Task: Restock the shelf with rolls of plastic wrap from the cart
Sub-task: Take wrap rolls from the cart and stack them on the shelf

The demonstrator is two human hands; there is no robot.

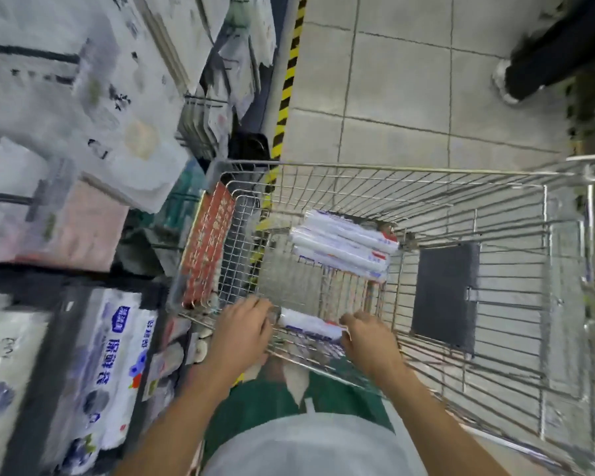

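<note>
Inside the silver wire shopping cart (426, 171), at 6 o'clock of its basket, a white plastic-wrap roll with blue print (310, 322) sits crosswise between both hands. The left hand (243, 333) curls its fingers over the roll's left end and the right hand (366, 334) curls over its right end, so both ends are hidden. A stack of similar white rolls (344, 243) lies toward 12 o'clock in the basket. The dark store shelf (49, 280) at 9 o'clock is motion-blurred.
</note>
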